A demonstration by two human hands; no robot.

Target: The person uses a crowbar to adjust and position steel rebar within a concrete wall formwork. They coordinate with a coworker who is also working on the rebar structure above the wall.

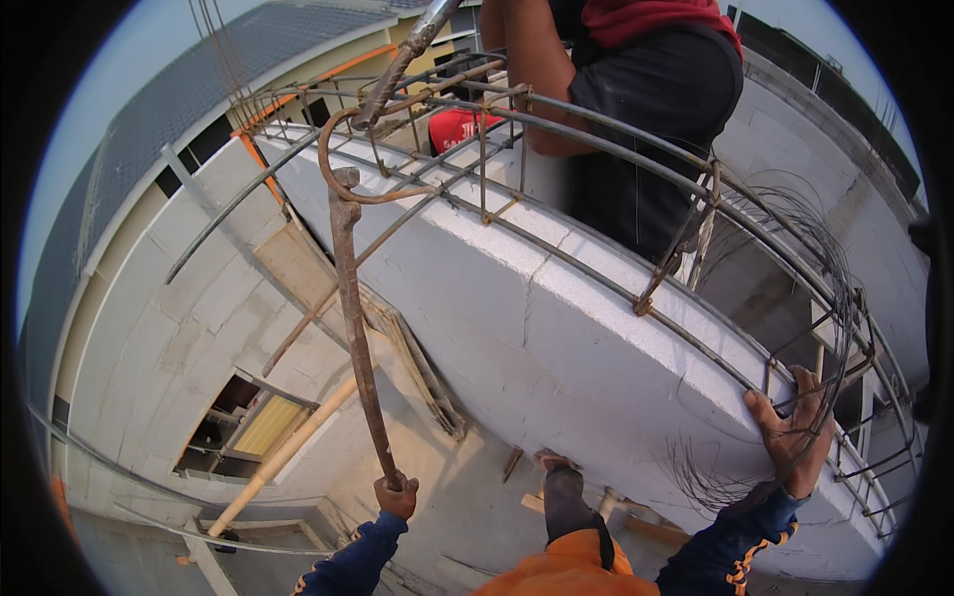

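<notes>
My left hand [397,497] is closed round the lower end of a long rusty rebar bending bar [360,328]. The bar's head rests at a hooked rusty rebar end [326,159], which curls out from a rebar cage [586,260] along the wall top. My right hand [795,434] grips the cage at the wall's right edge, thumb and fingers bent over it; the exact contact is partly hidden. Loops of thin tie wire [840,288] pass over and beside that hand. Above, a co-worker's arm [540,74] reaches down near a metal pipe [422,35] slipped over a rebar.
The white block wall [596,368] crosses in front of me. The co-worker in black trousers [646,119] is behind the cage, near a red cap [465,129]. Loose rebar ends [234,214] stick out leftward. A bamboo pole [283,452] and boards [417,372] lean below.
</notes>
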